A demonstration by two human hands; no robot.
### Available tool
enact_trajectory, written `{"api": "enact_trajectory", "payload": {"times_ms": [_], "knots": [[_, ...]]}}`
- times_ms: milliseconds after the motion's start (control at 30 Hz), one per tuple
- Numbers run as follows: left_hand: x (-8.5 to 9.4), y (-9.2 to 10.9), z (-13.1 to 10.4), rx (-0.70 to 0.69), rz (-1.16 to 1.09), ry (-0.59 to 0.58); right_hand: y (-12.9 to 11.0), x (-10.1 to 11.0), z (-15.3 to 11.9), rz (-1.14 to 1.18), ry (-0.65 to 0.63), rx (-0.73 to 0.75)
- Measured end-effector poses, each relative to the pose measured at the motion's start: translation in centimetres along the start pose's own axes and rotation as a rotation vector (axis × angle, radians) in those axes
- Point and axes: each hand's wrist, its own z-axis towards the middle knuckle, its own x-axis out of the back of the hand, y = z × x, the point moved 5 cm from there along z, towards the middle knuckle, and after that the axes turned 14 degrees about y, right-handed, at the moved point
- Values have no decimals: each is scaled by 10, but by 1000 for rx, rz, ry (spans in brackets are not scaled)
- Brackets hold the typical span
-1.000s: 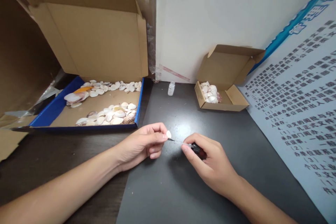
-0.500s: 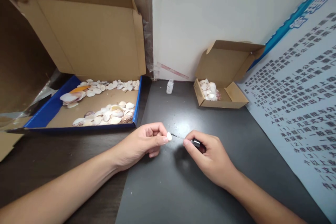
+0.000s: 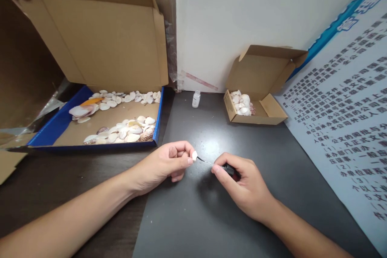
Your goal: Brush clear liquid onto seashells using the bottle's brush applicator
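Between the thumb and fingers of my left hand (image 3: 173,163) is a small white seashell (image 3: 194,155). My right hand (image 3: 238,179) pinches a thin brush (image 3: 206,161) with a black cap-like handle, mostly hidden by the fingers. The dark tip of the brush meets the right side of the shell. Behind both hands, a small clear bottle (image 3: 196,100) with whitish contents stands upright without a cap on the dark grey tabletop (image 3: 181,217).
At the left is an open blue-edged cardboard box (image 3: 99,119) with seashells in two groups. A smaller open carton (image 3: 256,120) holding shells stands at the back right. A white wall (image 3: 229,20) rises behind, and a printed poster (image 3: 344,129) runs along the right.
The shell has turned slightly in my left fingers. My right hand has tilted a little, and the brush tip now bends against the shell.
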Motion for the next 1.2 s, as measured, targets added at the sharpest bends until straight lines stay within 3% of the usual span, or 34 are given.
{"api": "enact_trajectory", "payload": {"times_ms": [267, 533, 700, 833, 1200], "knots": [[0, 0, -1, -17, 8, -20, 0, -1, 1, 2, -22, 5], [0, 2, -2, -38, 16, -9, 9, -2, 1, -92, -26, -129], [1, 1, -2, -40, 46, -6, 3, -3, -1, -22, -63, -45], [1, 1, -2, -48, 67, -8, 7, -7, -3, -29, -144, -92], [-1, 1, -2, -30, 56, 0, 2, -4, -1, -16, -105, -43]]}}
